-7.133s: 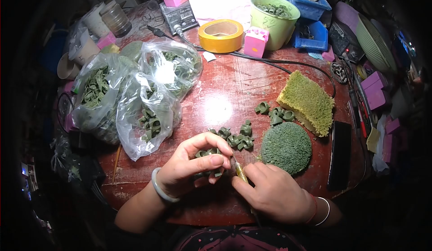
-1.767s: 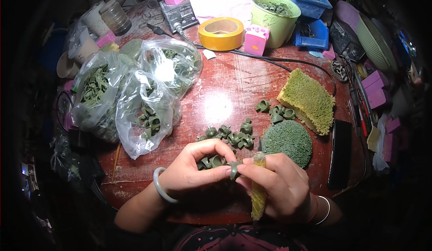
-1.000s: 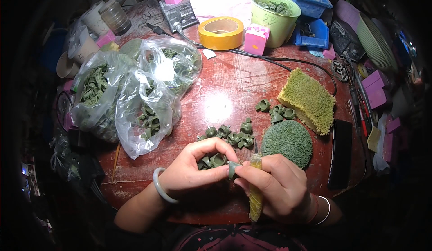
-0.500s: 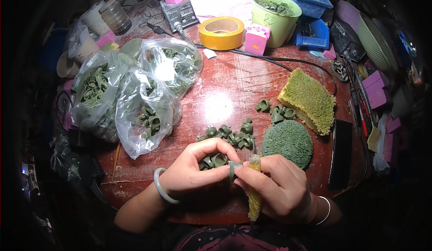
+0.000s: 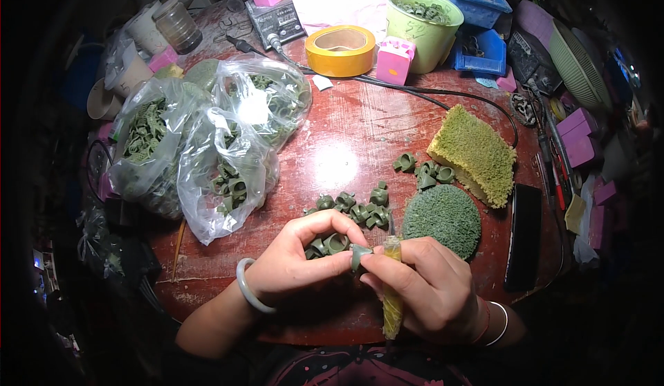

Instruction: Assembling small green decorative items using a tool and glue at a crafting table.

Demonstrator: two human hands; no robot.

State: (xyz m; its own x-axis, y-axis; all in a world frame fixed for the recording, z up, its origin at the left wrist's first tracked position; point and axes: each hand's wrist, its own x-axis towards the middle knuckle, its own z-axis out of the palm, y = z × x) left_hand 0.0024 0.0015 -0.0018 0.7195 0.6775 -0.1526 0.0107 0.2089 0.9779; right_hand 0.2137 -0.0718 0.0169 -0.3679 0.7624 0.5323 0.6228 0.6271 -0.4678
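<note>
Between the fingertips of my left hand (image 5: 304, 258) is a small green ring-shaped piece (image 5: 359, 256), pinched by thumb and forefinger. My right hand (image 5: 432, 286) is closed around a tool with a yellow tape-wrapped handle (image 5: 391, 303), its thumb and fingertips also touching the green piece. The handle stands nearly upright in the picture; the tool's thin tip is hard to make out. Just beyond my hands lies a pile of similar dark green pieces (image 5: 360, 212), partly hidden by my left hand. A round green textured pad (image 5: 443, 221) lies beyond my right hand.
A yellow-green sponge block (image 5: 474, 154) and a black phone-like slab (image 5: 523, 237) lie to the right. Clear plastic bags of green pieces (image 5: 228, 171) fill the left. Farther back are a yellow tape roll (image 5: 340, 66), a pink box (image 5: 395, 61) and a green bucket (image 5: 422, 37).
The small green piece has turned slightly between my fingertips. My hands have otherwise hardly moved, and the things on the table are where they were.
</note>
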